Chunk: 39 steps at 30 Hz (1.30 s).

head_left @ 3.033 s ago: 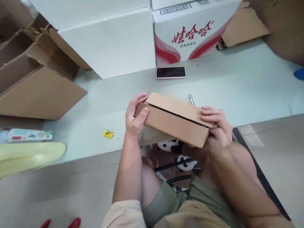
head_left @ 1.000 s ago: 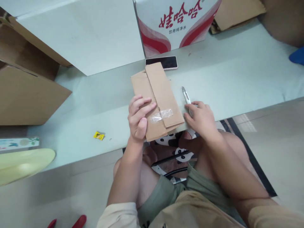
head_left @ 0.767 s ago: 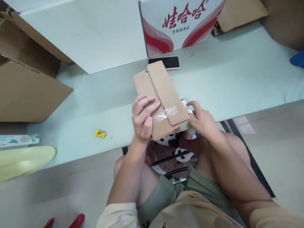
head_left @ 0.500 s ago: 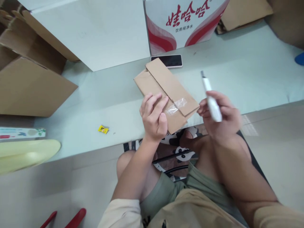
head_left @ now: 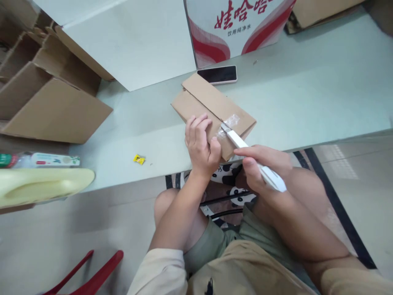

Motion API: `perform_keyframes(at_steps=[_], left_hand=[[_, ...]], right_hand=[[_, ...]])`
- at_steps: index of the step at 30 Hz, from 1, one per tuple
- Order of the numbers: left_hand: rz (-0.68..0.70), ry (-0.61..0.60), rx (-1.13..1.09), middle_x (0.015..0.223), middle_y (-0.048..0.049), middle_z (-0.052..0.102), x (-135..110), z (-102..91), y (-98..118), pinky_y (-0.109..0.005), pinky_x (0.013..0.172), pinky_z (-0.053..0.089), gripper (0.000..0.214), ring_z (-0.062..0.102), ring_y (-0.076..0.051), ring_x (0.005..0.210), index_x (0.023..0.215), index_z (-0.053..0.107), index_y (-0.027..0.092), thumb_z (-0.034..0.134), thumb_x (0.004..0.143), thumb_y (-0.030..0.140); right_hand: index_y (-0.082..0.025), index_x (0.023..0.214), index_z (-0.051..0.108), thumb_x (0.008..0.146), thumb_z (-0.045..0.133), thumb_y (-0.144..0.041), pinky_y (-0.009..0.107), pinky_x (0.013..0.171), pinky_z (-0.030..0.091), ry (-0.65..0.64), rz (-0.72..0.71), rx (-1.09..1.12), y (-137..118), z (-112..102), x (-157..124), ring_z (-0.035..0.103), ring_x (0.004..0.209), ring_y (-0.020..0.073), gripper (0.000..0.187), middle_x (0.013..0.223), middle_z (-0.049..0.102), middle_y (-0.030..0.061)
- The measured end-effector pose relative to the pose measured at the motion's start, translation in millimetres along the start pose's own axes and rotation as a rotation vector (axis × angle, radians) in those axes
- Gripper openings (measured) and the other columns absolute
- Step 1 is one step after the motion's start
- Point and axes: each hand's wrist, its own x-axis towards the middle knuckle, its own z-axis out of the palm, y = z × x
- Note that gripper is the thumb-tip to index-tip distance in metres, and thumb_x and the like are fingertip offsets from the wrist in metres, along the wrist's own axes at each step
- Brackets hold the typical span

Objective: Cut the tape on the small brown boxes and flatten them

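Note:
A small flattened cardboard box [head_left: 201, 100] lies slanted on the table's front edge, a strip of clear tape [head_left: 231, 121] across its seam. My left hand [head_left: 201, 143] holds the box down, bent fingers on its top and thumb close to the tape. In my right hand [head_left: 267, 164] is a white utility knife [head_left: 238, 140], gripped around the handle. Its blade points away from me, and the tip meets the tape at the seam; how deep it goes cannot be made out.
Behind the box lies a phone [head_left: 217, 74], below a white and red carton [head_left: 211, 49] and a large white box [head_left: 132, 49]. Open cardboard boxes [head_left: 61, 106] stand at left, near a pale yellow object [head_left: 46, 184]. A yellow wrapped candy [head_left: 139, 159] sits near the front edge.
My right hand has brought the knife down and left, from raised beside the box to touching the tape. My left hand stays on the box, which has turned slightly.

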Motion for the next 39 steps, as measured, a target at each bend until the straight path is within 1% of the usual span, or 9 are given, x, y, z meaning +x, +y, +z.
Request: perform_keyframes(at_steps=[3, 7, 11, 15, 20, 28, 32, 36, 39], left_hand=[[0.0, 0.0, 0.003, 0.125, -0.0131, 0.066, 2, 0.5, 0, -0.049, 0.119, 0.037, 0.035, 0.059, -0.025, 0.124, 0.117, 0.055, 0.018, 0.033, 0.1, 0.039], [0.003, -0.014, 0.024, 0.124, -0.0122, 0.066, 3, 1.6, -1, -0.05, 0.119, 0.038, 0.035, 0.06, -0.025, 0.122, 0.115, 0.055, 0.019, 0.032, 0.1, 0.041], [0.005, -0.009, 0.025, 0.123, -0.0109, 0.066, 4, 4.2, -3, -0.05, 0.119, 0.036, 0.035, 0.06, -0.025, 0.121, 0.114, 0.055, 0.02, 0.031, 0.099, 0.042], [-0.004, -0.011, 0.018, 0.122, -0.0102, 0.066, 4, 5.2, -4, -0.05, 0.12, 0.035, 0.036, 0.06, -0.025, 0.12, 0.113, 0.055, 0.021, 0.031, 0.099, 0.043], [-0.013, -0.001, 0.011, 0.123, -0.0116, 0.066, 3, 3.1, -3, -0.049, 0.119, 0.035, 0.036, 0.059, -0.025, 0.122, 0.113, 0.055, 0.02, 0.033, 0.099, 0.043], [-0.024, -0.041, 0.029, 0.124, -0.0117, 0.066, 2, 2.4, -5, -0.051, 0.121, 0.032, 0.039, 0.058, -0.026, 0.124, 0.115, 0.055, 0.02, 0.028, 0.099, 0.044], [-0.018, -0.028, 0.016, 0.125, -0.0118, 0.065, 1, 3.1, -4, -0.05, 0.12, 0.034, 0.039, 0.058, -0.026, 0.125, 0.115, 0.056, 0.019, 0.028, 0.099, 0.042], [0.002, -0.001, 0.016, 0.122, -0.0119, 0.066, 1, 3.8, -4, -0.05, 0.119, 0.036, 0.038, 0.058, -0.026, 0.123, 0.114, 0.057, 0.019, 0.029, 0.1, 0.041], [0.013, 0.0, 0.012, 0.122, -0.0125, 0.066, 1, 3.4, -4, -0.05, 0.118, 0.036, 0.038, 0.059, -0.026, 0.121, 0.113, 0.057, 0.018, 0.029, 0.1, 0.041]], right_hand=[[-0.026, 0.091, 0.072, 0.094, 0.06, -0.027, 0.025, 0.048, 0.045, 0.118, -0.154, -0.012, 3, 5, 4, 0.059, 0.049, 0.0114, 0.013, 0.06, 0.066, -0.0022], [-0.023, 0.088, 0.074, 0.093, 0.063, -0.024, 0.025, 0.053, 0.052, 0.129, -0.175, -0.057, 2, 1, 8, 0.068, 0.054, 0.0134, 0.012, 0.065, 0.074, -0.0005], [-0.024, 0.086, 0.076, 0.091, 0.068, -0.029, 0.023, 0.058, 0.057, 0.108, -0.129, -0.063, 2, 1, 11, 0.074, 0.06, 0.0153, 0.01, 0.076, 0.079, 0.0006], [-0.022, 0.085, 0.075, 0.09, 0.07, -0.03, 0.02, 0.06, 0.056, 0.068, -0.021, 0.025, 4, 5, 12, 0.073, 0.061, 0.0125, 0.011, 0.076, 0.079, -0.0001], [-0.025, 0.097, 0.075, 0.091, 0.067, -0.035, 0.023, 0.056, 0.056, 0.011, 0.132, 0.085, -3, -2, 9, 0.068, 0.052, 0.0118, 0.015, 0.07, 0.077, -0.0012], [-0.03, 0.088, 0.078, 0.09, 0.059, -0.06, 0.036, 0.058, 0.058, 0.13, 0.125, -0.096, 7, 3, 8, 0.07, 0.057, 0.0211, 0.036, 0.071, 0.078, 0.0051], [-0.031, 0.087, 0.077, 0.093, 0.054, -0.058, 0.04, 0.064, 0.06, 0.144, 0.176, -0.066, 12, 7, 7, 0.074, 0.066, 0.0235, 0.036, 0.074, 0.078, 0.005], [-0.031, 0.086, 0.077, 0.094, 0.057, -0.05, 0.037, 0.062, 0.059, 0.128, 0.12, -0.056, 7, 1, 7, 0.071, 0.06, 0.021, 0.028, 0.069, 0.076, 0.003], [-0.031, 0.082, 0.077, 0.095, 0.056, -0.045, 0.036, 0.06, 0.058, 0.152, 0.096, -0.141, 2, -3, 9, 0.071, 0.059, 0.0204, 0.029, 0.067, 0.075, 0.0024]])
